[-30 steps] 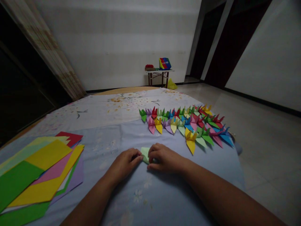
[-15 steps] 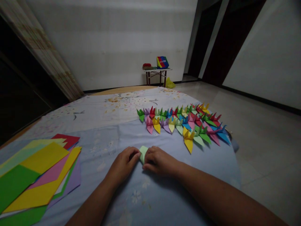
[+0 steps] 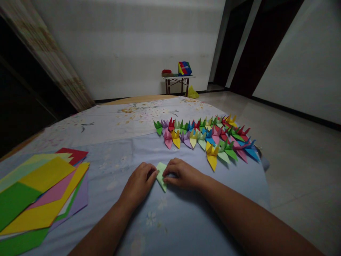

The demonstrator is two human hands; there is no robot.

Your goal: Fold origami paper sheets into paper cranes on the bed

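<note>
A small pale green folded paper (image 3: 161, 177) lies on the blue part of the tablecloth between my hands, its narrow point toward me. My left hand (image 3: 141, 179) pinches its left edge between thumb and fingers. From the other side, my right hand (image 3: 181, 174) has its thumb and curled fingers closed on the paper's right edge, covering part of it. Rows of folded paper cranes (image 3: 212, 155) in many colours stand beyond my right hand.
Loose sheets of coloured paper (image 3: 39, 199) are piled at the left. The flowered tablecloth (image 3: 112, 124) covers a round table. By the far wall, a small table (image 3: 178, 76) bears a colourful bag (image 3: 184, 68) and a red item. A yellow bag (image 3: 192, 92) lies on the floor.
My right hand has shifted up along the paper, and its lower point now shows. The left hand stays at the left edge. The whole view has tilted slightly.
</note>
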